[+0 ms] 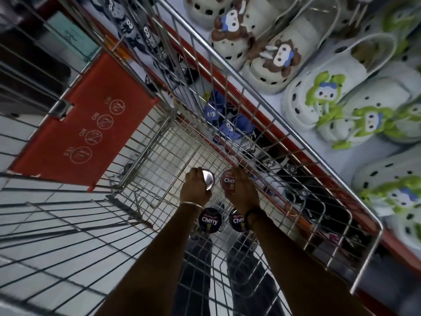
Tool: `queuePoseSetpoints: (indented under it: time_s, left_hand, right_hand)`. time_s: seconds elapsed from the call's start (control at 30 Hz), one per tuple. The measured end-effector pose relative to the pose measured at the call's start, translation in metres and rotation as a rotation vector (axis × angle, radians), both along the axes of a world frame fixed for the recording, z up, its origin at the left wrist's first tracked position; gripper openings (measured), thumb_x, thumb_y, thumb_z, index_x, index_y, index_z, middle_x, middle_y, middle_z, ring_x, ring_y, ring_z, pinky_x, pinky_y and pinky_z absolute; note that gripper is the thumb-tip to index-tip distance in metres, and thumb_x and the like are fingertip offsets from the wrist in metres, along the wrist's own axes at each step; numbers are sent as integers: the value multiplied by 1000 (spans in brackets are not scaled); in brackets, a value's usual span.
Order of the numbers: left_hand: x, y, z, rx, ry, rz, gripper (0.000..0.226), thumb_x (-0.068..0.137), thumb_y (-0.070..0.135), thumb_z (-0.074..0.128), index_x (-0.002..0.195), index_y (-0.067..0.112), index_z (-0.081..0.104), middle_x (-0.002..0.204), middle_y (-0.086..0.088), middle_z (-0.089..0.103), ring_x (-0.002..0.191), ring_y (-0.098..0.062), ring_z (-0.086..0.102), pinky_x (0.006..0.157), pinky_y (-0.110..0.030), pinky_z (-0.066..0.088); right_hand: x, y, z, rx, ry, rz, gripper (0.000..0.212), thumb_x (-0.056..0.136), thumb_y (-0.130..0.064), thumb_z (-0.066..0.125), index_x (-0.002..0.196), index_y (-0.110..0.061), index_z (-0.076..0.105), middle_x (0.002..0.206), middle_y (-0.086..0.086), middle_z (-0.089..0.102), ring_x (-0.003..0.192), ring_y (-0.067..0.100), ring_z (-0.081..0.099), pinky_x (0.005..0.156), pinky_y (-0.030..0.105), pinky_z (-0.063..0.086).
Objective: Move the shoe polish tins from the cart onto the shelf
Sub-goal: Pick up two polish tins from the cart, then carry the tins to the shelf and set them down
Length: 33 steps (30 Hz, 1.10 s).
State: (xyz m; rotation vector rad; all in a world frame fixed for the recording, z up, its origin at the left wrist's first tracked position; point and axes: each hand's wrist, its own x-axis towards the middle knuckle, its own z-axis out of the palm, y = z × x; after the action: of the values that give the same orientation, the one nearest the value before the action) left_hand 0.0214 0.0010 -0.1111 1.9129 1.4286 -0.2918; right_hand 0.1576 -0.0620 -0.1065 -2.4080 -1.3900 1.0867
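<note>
Both my hands reach down into a wire shopping cart [257, 106]. My left hand [196, 189] is shut on a shoe polish tin [209, 180] that shows its shiny metal underside. My right hand [242, 190] grips a dark red Cherry tin [228, 184] with its label up. Two more Cherry tins lie flat on the cart floor nearer me: a black one [210, 220] below my left wrist, and another [237, 220] partly hidden by my right wrist. The shelf [296, 103] runs along the cart's right side.
White clogs with brown and green cartoon charms [319, 96] fill the shelf top. Blue and black clogs [227, 124] sit on a lower shelf, seen through the cart wires. The red child-seat flap [88, 124] is at the cart's left. White floor tiles lie below.
</note>
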Motion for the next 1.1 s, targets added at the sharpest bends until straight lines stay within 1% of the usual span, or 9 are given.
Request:
queuePoseSetpoints:
  time_s: [0.23,0.43,0.53,0.6,0.77,0.83,0.9,0.97,1.1]
  left_hand:
    - [-8,17,52,40,-8,40,74,69,17,72,132,2,37,133,-18,42,121,-34,41,88,-46,52]
    - [-12,22,118,111,-41,14,75,68,20,74,131,3,39,132,-17,42,121,-35,41,86,-47,51]
    - [-10,22,151,166,-85,-9,73,66,22,75,129,4,42,128,-18,45,117,-37,44,87,-47,51]
    - [-9,23,172,199,-100,-30,72,64,24,74,126,4,44,124,-18,46,113,-37,46,87,-46,51]
    - [0,22,232,292,-174,-71,68,61,23,76,119,-1,50,120,-21,51,110,-37,51,92,-43,49]
    - [4,20,258,312,-193,-104,67,61,25,78,117,-1,53,117,-22,53,109,-37,52,93,-41,49]
    - [9,21,282,323,-206,-128,69,58,30,77,117,2,54,116,-20,55,110,-37,52,94,-41,49]
    - [16,17,312,337,-223,-135,77,55,32,79,122,5,52,120,-19,54,111,-37,52,94,-42,50]
    - [36,13,368,379,-250,-182,76,58,31,82,123,6,52,123,-16,53,111,-34,55,95,-40,50]
  right_hand:
    - [1,0,48,66,75,-22,71,69,-11,74,132,-17,43,144,5,40,120,32,49,90,47,55]
    - [2,1,116,143,55,7,74,71,-14,73,137,-15,39,148,6,37,128,29,42,104,39,43]
    - [7,2,151,213,82,15,68,68,-12,74,130,-14,46,141,6,44,125,28,45,100,35,44]
    - [12,1,171,247,104,14,70,66,-14,77,129,-14,47,137,7,47,122,27,46,99,32,43]
    - [28,-9,225,324,155,30,78,62,-24,79,133,-14,46,133,8,48,121,27,47,103,35,43]
    - [36,-15,250,366,132,41,79,60,-28,80,132,-14,48,133,8,51,121,26,47,103,33,42]
    - [44,-20,274,406,120,65,79,59,-33,80,130,-15,50,130,7,53,120,26,47,104,36,42]
    - [54,-30,303,441,107,90,77,64,-32,82,131,-14,48,129,8,52,120,26,47,105,40,41]
    - [74,-46,358,514,40,91,76,67,-36,80,132,-12,49,130,8,53,121,25,48,106,41,41]
